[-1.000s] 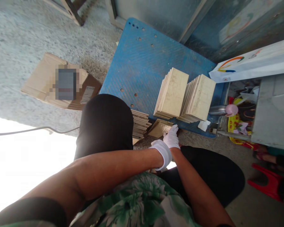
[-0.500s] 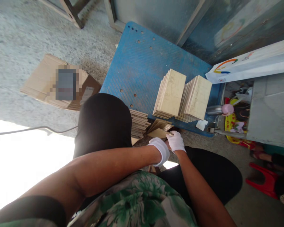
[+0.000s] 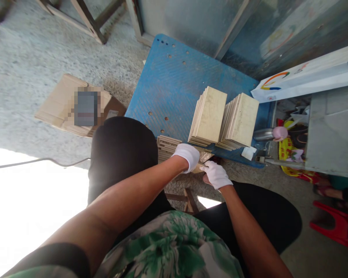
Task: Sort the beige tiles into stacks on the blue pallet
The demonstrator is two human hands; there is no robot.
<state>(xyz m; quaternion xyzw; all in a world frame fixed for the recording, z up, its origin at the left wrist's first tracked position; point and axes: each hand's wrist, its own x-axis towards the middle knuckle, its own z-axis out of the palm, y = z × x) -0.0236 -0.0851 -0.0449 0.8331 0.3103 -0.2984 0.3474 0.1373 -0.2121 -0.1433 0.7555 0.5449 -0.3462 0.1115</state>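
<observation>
While the fingers (image 3: 210, 166) of my right hand (image 3: 217, 175) pinch the near edge of a tan tile (image 3: 205, 157), my left hand (image 3: 187, 155) lies over its far end with its fingers curled down. Whether they clamp the tile I cannot tell from here.

The tile sits low between the two gloves, just ahead of my knees. I judge it handles best with the pinch kept on the edge, the tile held level, and the left palm steadying rather than pressing, since thin tile chips at its corners.

Both wrists bend downward. My left forearm reaches in from the lower left, my right from the lower right, and they meet over the tile.

Just left of the left fingers lies a flat stack (image 3: 166, 146) of similar tiles. Beyond the fingers, a leaning stack (image 3: 208, 116) and a second leaning stack (image 3: 240, 120) stand side by side on the blue platform (image 3: 168, 88). Far to the left, a cardboard box (image 3: 60, 104) rests on the concrete floor (image 3: 31, 58).
</observation>
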